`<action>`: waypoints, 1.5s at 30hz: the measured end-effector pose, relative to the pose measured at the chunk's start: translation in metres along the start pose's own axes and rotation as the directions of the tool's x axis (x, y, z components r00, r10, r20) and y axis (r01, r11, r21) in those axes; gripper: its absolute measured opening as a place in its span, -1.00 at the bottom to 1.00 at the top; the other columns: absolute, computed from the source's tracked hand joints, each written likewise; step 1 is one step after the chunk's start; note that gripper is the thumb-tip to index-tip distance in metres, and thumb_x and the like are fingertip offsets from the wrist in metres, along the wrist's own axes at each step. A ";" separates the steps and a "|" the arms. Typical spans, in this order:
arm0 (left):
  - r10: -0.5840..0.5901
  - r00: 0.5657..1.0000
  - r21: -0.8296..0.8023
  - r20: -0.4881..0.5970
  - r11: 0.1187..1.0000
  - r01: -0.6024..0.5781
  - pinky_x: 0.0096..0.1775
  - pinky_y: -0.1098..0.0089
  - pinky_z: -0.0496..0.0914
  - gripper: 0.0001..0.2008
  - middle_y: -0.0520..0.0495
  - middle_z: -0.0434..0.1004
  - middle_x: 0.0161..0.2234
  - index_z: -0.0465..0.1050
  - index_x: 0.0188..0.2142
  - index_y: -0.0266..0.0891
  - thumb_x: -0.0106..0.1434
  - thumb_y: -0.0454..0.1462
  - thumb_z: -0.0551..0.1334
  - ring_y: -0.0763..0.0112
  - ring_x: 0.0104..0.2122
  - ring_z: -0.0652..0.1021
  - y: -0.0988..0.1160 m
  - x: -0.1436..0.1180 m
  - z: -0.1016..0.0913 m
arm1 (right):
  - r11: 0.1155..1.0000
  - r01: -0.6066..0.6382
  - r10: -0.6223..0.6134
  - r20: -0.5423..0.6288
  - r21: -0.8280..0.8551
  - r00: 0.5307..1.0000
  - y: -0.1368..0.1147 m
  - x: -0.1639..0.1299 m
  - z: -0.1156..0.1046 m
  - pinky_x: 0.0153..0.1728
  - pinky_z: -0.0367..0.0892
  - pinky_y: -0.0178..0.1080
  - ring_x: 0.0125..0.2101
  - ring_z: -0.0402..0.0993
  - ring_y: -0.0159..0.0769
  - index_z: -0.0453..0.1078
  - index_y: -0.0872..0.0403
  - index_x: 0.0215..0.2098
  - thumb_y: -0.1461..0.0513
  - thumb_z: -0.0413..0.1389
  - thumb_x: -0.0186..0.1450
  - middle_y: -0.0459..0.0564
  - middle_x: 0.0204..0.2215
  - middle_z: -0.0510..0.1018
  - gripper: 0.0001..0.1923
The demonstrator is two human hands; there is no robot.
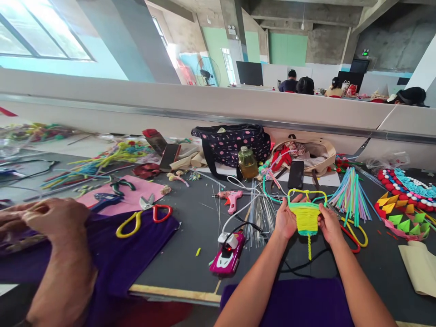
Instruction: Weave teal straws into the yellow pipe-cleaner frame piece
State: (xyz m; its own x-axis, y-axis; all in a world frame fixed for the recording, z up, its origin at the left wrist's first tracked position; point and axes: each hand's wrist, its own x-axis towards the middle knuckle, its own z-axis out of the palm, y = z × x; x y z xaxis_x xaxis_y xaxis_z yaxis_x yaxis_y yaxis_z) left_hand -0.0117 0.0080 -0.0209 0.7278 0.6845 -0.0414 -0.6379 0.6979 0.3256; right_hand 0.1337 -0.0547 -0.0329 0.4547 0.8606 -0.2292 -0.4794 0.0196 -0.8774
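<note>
Between my hands is a small yellow and green pipe-cleaner piece (306, 219), wider at the top, with a yellow loop above and a twisted yellow stem hanging below. My left hand (286, 219) supports its left side, the palm turned up and the fingers behind it. My right hand (329, 223) pinches its right edge between thumb and fingers. Close to my right hand lie red and yellow-handled scissors (359, 234) and a bundle of pastel pipe cleaners (350, 193). Thin metal wires (264, 218) are spread to the left of my left hand.
A pink glue gun (232, 200) and a magenta power bank-like device (227, 260) with a plug lie left of me. Behind are a dotted bag (235, 143), a bottle (248, 163) and a phone (296, 175). A co-worker's hands (54, 218) are at the far left, near another pair of scissors (146, 218).
</note>
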 end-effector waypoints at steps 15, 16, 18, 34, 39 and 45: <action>0.003 0.995 0.016 -0.103 1.000 -0.001 0.07 0.10 0.31 -0.57 -0.34 0.48 0.01 0.34 0.07 -0.40 0.29 -0.17 0.15 0.05 0.01 0.50 0.005 0.009 -0.006 | 0.890 0.377 -0.428 -0.182 -0.255 0.885 -0.023 0.017 -0.031 -0.70 0.09 -0.46 -0.62 0.22 -0.56 0.42 0.03 -0.29 -0.06 0.20 0.10 -0.12 -0.37 0.50 -0.62; 0.011 0.993 0.039 -0.117 0.999 -0.007 0.07 0.11 0.31 -0.59 -0.34 0.49 0.01 0.35 0.07 -0.40 0.28 -0.22 0.17 0.07 0.00 0.50 0.004 0.010 -0.007 | 0.880 0.388 -0.443 -0.182 -0.273 0.878 -0.023 0.018 -0.033 -0.70 0.07 -0.46 -0.63 0.20 -0.55 0.42 0.04 -0.31 -0.04 0.20 0.10 -0.11 -0.38 0.50 -0.64; 0.026 0.992 0.066 -0.127 0.998 -0.018 0.08 0.12 0.31 -0.59 -0.35 0.48 0.01 0.35 0.09 -0.40 0.28 -0.25 0.18 0.08 0.00 0.51 0.002 0.012 -0.010 | 0.864 0.403 -0.467 -0.180 -0.302 0.866 -0.024 0.019 -0.035 -0.70 0.06 -0.45 -0.63 0.19 -0.54 0.43 0.05 -0.33 -0.02 0.21 0.08 -0.10 -0.41 0.50 -0.66; 0.014 0.989 -0.004 -0.146 1.000 -0.015 0.08 0.10 0.32 -0.54 -0.39 0.51 -0.03 0.34 0.06 -0.50 0.32 -0.16 0.11 0.05 0.00 0.50 0.010 0.011 -0.001 | 0.675 0.293 -0.606 -0.282 -0.677 0.744 -0.075 0.050 -0.134 -0.67 0.13 -0.34 -0.68 0.21 -0.42 0.45 0.12 -0.37 -0.04 0.16 -0.02 -0.11 -0.62 0.45 -0.58; 0.030 0.991 -0.038 -0.129 0.999 -0.035 0.07 0.10 0.32 -0.55 -0.36 0.50 -0.02 0.32 0.08 -0.46 0.33 -0.16 0.08 0.08 0.00 0.51 0.013 0.010 -0.001 | 0.490 0.179 -0.599 -0.180 -0.853 0.780 -0.081 0.063 -0.136 -0.43 0.27 -0.27 -0.47 0.42 -0.22 0.50 0.08 -0.48 0.03 0.15 -0.02 -0.03 -0.55 0.54 -0.71; 0.023 0.993 -0.070 -0.112 0.997 -0.031 0.06 0.06 0.33 -0.54 -0.36 0.49 -0.02 0.31 0.10 -0.44 0.32 -0.16 0.11 0.05 0.00 0.50 0.014 0.010 -0.002 | 0.325 0.016 -0.547 -0.174 -0.946 0.819 -0.083 0.073 -0.124 -0.39 0.21 -0.25 -0.42 0.44 -0.17 0.48 0.03 -0.59 0.11 0.14 0.01 0.02 -0.56 0.54 -0.83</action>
State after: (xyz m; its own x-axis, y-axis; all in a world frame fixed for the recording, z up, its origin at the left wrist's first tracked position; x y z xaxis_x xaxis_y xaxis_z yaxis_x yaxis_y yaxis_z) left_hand -0.0140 0.0252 -0.0184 0.6805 0.7194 -0.1391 -0.6760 0.6896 0.2595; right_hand 0.3000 -0.0568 -0.0287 0.7650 0.6057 0.2188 0.5616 -0.4610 -0.6871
